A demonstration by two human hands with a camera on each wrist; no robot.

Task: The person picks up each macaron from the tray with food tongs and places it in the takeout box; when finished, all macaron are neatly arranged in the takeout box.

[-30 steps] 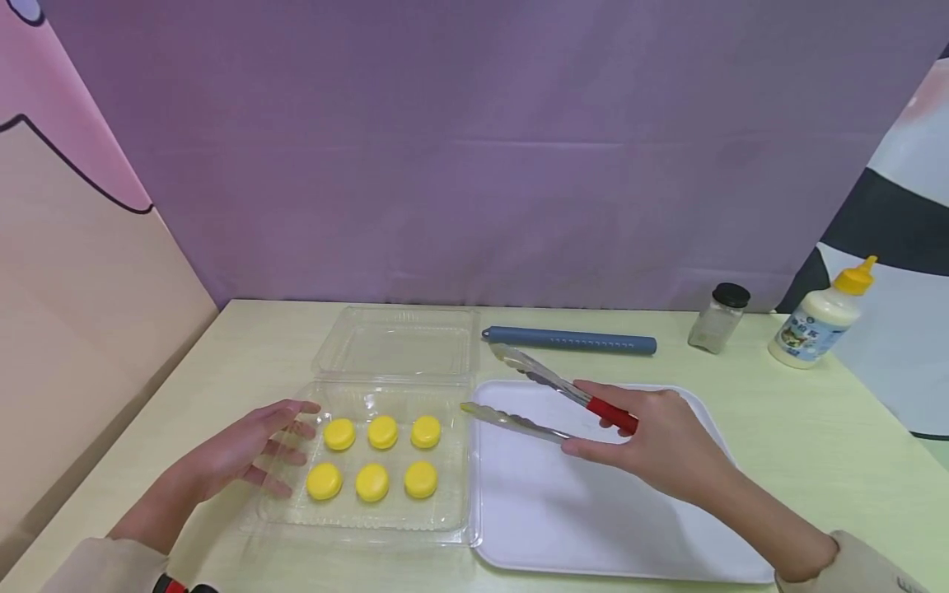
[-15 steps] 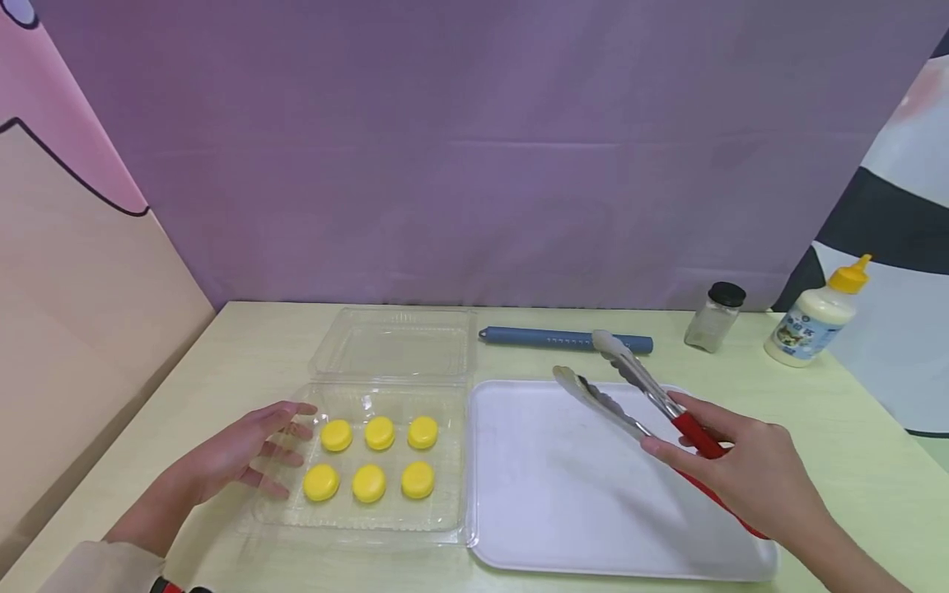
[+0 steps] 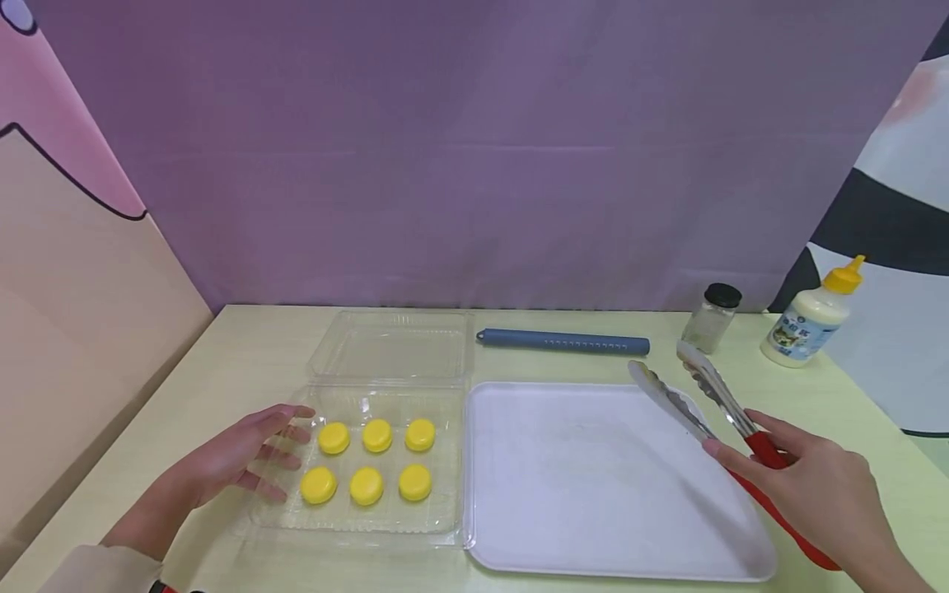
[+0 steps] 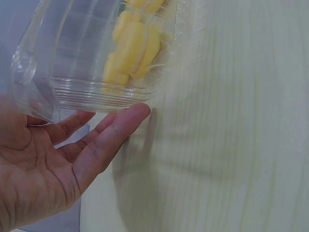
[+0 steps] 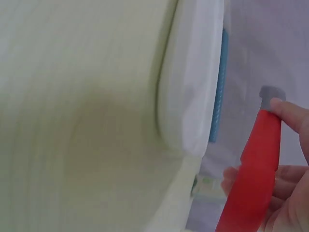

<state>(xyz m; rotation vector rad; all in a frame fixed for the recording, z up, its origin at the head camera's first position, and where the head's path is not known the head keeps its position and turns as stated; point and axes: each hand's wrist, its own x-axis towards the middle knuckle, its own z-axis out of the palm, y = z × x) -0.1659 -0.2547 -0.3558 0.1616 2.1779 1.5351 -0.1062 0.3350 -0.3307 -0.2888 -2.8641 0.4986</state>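
In the head view, my left hand (image 3: 237, 449) is at the left side of a hinged clear plastic box (image 3: 400, 534), its fingers spread and fairly straight. From the left wrist, the fingertips appear at the ribbed wall of the box. Several yellow macarons (image 3: 366, 486) lie in two rows inside it, and its lid (image 3: 393, 346) is folded back. My right hand (image 3: 823, 490) grips a pair of metal tongs (image 3: 722, 395) by the red handles. The tongs' tips are spread with nothing between them, above the far right corner of the white tray (image 3: 563, 486).
A blue rod (image 3: 563, 341) lies behind the tray. At the back right stand a small jar with a black lid (image 3: 722, 295) and a cream-coloured bottle with a yellow nozzle (image 3: 804, 329). A purple cloth (image 3: 474, 165) hangs along the table's rear edge.
My right hand has carried the spread tongs rightward, from beside the box to the tray's right side. My left hand, the box and the macarons have stayed in place.
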